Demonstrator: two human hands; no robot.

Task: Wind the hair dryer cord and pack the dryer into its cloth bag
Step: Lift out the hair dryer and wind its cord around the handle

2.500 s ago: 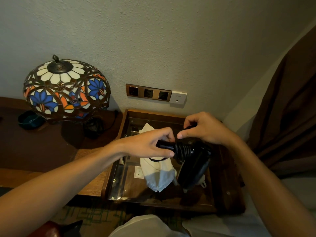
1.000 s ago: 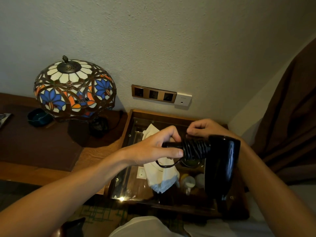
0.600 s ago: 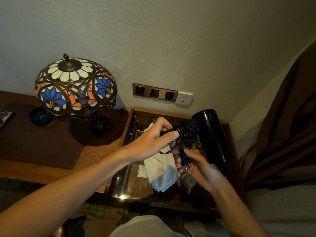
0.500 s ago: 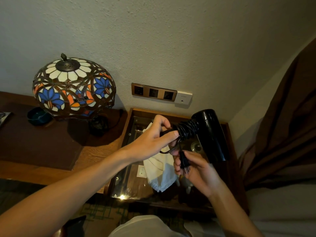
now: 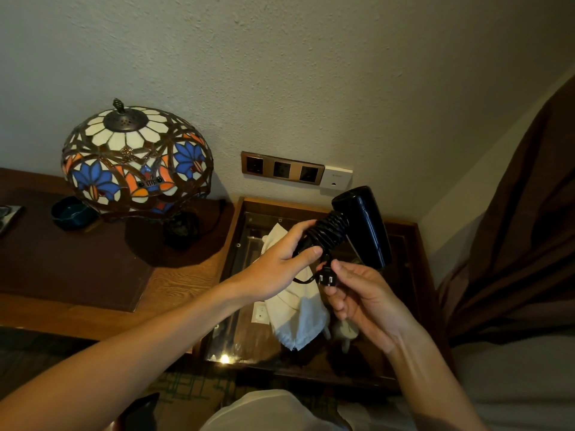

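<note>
Black hair dryer (image 5: 362, 227) was held above the glass-topped bench (image 5: 407, 244), its handle wound tight with cord (image 5: 329, 230). Left hand (image 5: 280, 269) was clenched in a firm grip round the handle's end. Just below that grip, the right hand (image 5: 364, 301) pinched the plug (image 5: 326, 279) between thumb and fingers, prongs showing. White cloth bag (image 5: 295, 315) lay on the bench beneath both hands. Stained-glass lamp (image 5: 137, 160) stood well left.
</note>
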